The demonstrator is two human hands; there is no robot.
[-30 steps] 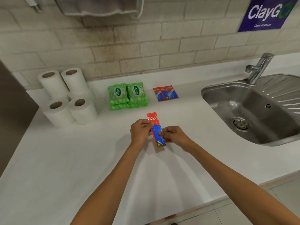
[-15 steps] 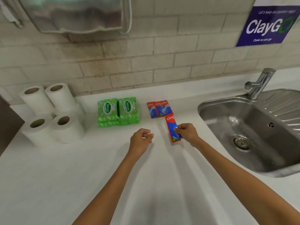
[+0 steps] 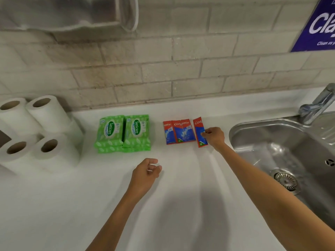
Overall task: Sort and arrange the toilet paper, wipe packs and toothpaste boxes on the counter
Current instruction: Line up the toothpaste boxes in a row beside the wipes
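Right hand (image 3: 214, 137) pinching toothpaste box (image 3: 199, 132) at three o'clock of boxed pair (image 3: 178, 131), likely lining up the row; left hand (image 3: 146, 172) loosely curled, empty.

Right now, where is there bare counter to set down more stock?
Free: the wide front of the counter around the left hand, and the strip between wipe packs and toothpaste boxes. Crowded: the right hand by the sink, and the toilet rolls.
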